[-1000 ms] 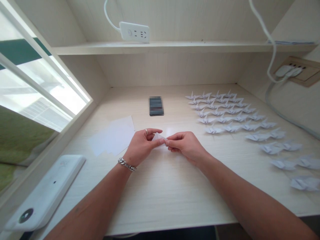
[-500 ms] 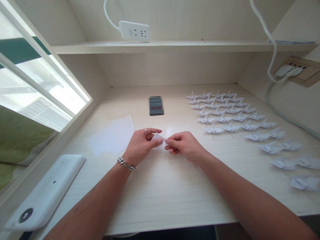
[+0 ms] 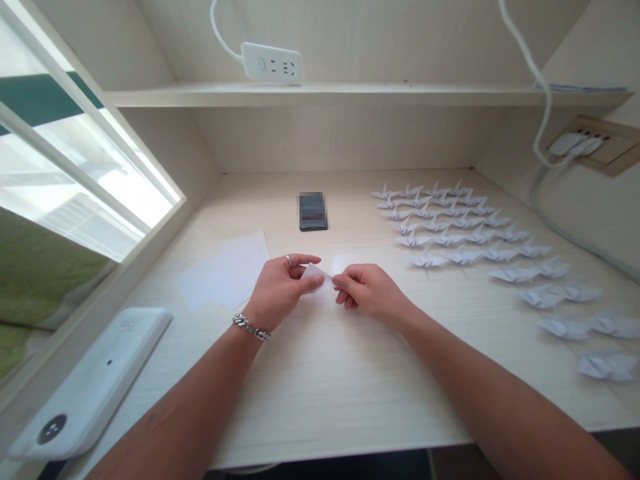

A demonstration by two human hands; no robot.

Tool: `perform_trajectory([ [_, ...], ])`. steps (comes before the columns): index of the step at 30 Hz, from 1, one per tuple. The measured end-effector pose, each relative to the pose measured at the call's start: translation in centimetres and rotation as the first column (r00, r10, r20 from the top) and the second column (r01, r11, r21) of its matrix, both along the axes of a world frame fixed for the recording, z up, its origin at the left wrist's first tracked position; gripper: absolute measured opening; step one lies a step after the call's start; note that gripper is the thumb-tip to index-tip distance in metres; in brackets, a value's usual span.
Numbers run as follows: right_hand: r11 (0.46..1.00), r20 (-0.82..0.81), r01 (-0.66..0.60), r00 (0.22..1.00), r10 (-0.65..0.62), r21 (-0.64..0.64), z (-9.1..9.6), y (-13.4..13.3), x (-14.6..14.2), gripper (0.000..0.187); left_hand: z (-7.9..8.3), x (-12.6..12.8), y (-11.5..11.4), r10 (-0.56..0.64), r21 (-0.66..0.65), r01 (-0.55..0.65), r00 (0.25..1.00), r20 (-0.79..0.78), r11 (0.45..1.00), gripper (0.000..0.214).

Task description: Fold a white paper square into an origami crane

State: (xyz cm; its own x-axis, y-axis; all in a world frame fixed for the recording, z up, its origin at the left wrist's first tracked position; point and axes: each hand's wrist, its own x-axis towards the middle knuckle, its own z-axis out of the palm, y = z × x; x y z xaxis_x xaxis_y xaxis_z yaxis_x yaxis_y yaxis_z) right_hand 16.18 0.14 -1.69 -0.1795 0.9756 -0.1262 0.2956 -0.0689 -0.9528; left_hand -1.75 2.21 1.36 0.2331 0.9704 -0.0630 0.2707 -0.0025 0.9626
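Observation:
A small piece of folded white paper (image 3: 312, 272) is held between my two hands, above the middle of the desk. My left hand (image 3: 283, 285), with a ring and a chain bracelet, pinches it between thumb and fingers from the left. At its right corner, my right hand (image 3: 367, 285) grips it with thumb and forefinger, the other fingers curled under. Parts of the paper are hidden behind my left thumb and fingers. To the left of my left hand lie several flat white paper sheets (image 3: 225, 267), overlapping.
Rows of folded white paper cranes (image 3: 463, 220) cover the desk's right side. A dark, blurred-out flat object (image 3: 313, 212) lies behind my hands. A long white device (image 3: 100, 380) sits at the left edge. A power strip (image 3: 271, 63) rests on the shelf (image 3: 350, 97).
My right hand has shifted slightly to the right along the paper's corner, and my left hand slightly to the left. Both still hold the folded paper.

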Motion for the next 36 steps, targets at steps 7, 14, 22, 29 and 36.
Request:
perform_trajectory([
  [7, 0.992, 0.087, -0.031, 0.996, 0.02, 0.124, -0.1, -0.2, 0.2, 0.032, 0.3, 0.2, -0.2, 0.047, -0.009, -0.046, 0.998, 0.029, 0.999, 0.035],
  [14, 0.992, -0.076, -0.103, 0.992, 0.098, -0.067, 0.4, -0.2, 0.4, 0.03, 0.4, 0.3, -0.4, 0.016, -0.001, -0.015, 0.999, 0.028, 1.0, 0.035],
  [22, 0.994, 0.059, -0.06, 0.997, 0.055, 0.09, 0.2, -0.3, 0.2, 0.032, -0.1, 0.1, -0.2, -0.009, 0.018, 0.008, 1.0, 0.022, 1.0, 0.031],
  [29, 0.992, 0.044, -0.037, 0.999, 0.032, 0.122, 0.5, -0.4, 0.1, 0.023, -0.5, 0.2, 0.0, 0.008, 0.01, -0.008, 0.999, 0.036, 1.0, 0.022],
  [36, 0.991, -0.037, -0.024, 0.999, 0.029, 0.133, 0.5, -0.4, -0.1, 0.019, -0.8, 0.1, 0.2, -0.005, -0.067, 0.017, 0.984, 0.176, 0.998, 0.028],
])
